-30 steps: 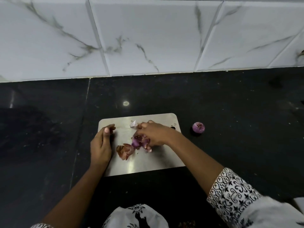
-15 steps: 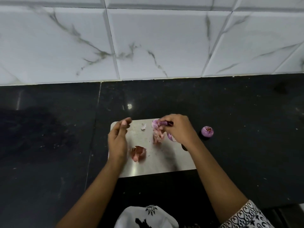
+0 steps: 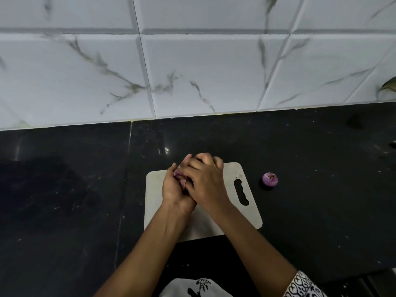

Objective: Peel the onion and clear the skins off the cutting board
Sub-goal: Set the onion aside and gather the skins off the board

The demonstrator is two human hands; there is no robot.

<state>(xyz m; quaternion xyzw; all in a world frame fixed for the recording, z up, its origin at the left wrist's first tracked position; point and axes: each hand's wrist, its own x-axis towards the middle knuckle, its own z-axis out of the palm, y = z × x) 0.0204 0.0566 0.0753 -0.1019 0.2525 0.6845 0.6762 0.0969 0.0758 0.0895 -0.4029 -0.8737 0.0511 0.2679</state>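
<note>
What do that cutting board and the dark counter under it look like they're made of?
Cutting board: looks like brushed metal, probably steel, or grey plastic; pale dull sheen, thin, with a cut-out slot. Counter: polished black stone, likely granite; glossy reflections, fine pale specks.

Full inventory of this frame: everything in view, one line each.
cutting board: 1, pale grey, on the counter, handle slot on its right side
onion skins: small bunch, pink-purple, cupped between both hands over the board
onion: 1, purple, on the counter right of the board, apart from it
counter: 1, black
wall tiles: several, white with grey veins, behind the counter
left hand: 1, holds the skins
right hand: 1, curled over the skins and left hand
sleeve: 1, black-and-white pattern, bottom right
</note>
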